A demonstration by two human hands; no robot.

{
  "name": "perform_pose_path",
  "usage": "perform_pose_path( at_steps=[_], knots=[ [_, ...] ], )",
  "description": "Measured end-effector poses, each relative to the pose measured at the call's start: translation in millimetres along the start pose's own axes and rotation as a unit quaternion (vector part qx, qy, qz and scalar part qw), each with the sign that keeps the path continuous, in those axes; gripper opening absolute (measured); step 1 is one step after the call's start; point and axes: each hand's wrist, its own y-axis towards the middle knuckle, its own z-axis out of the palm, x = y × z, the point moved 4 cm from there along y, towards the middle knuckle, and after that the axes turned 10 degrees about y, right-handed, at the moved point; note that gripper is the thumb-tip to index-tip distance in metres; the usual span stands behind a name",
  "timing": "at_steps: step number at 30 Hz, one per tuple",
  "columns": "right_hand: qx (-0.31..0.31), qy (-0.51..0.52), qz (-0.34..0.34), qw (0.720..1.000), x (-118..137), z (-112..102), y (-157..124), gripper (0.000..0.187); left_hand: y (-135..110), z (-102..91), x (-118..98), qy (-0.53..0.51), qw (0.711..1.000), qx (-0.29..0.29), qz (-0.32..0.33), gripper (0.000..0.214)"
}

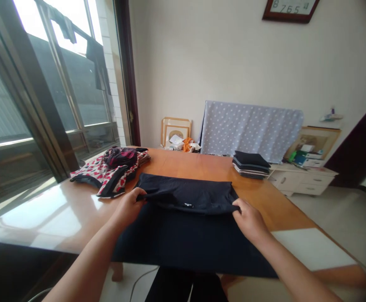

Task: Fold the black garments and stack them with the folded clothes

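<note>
A black garment (pixel 189 239) lies spread on the wooden table, its lower part reaching the near edge. Its far part is folded over toward me, with a small white logo showing near the middle of the fold. At the left corner of that fold, my left hand (pixel 131 205) pinches the cloth. My right hand (pixel 248 220) grips the right corner in the same way. Between the two hands the folded edge is stretched and slightly raised. The fingertips are partly hidden by the fabric.
On the table (pixel 183 162), a loose heap of clothes (pixel 113 167) sits at the far left and a neat folded stack (pixel 251 164) at the far right. A white sheet (pixel 315 248) lies at the near right. Beyond stand a polka-dot cloth (pixel 248 130) and a low cabinet (pixel 305 180).
</note>
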Motion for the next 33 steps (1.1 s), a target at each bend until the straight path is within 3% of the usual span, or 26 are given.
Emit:
perform_pose_path(
  at_steps=[4, 9, 14, 20, 25, 29, 33],
  knots=[
    [0.000, -0.011, -0.009, 1.000, 2, -2, -39, 0.027, -34, -6.8, 4, 0.021, 0.999, -0.022, 0.032, 0.016],
    [0.017, -0.092, -0.026, 0.995, 14, -9, -70, 0.029, -55, -11.8, 5, 0.056, 0.994, -0.035, 0.084, 0.017],
    [0.056, -0.108, -0.036, 0.992, 20, -16, -86, 0.034, -68, -9.2, 11, 0.131, 0.987, 0.000, 0.097, 0.028],
    [0.071, -0.070, -0.022, 0.995, 30, -23, -87, 0.031, -80, -5.6, 29, 0.189, 0.980, -0.027, 0.061, 0.032],
    [0.040, -0.040, -0.009, 0.998, 54, -12, -77, 0.030, -89, -2.3, 1, 0.205, 0.975, -0.055, 0.065, 0.039],
    [0.071, -0.053, 0.005, 0.996, 68, 10, -67, 0.040, -92, 7.8, -30, 0.194, 0.976, -0.053, 0.087, 0.040],
    [0.088, -0.038, 0.026, 0.995, 72, 18, -65, 0.047, -95, 13.1, -40, 0.202, 0.974, -0.063, 0.081, 0.039]
  ],
)
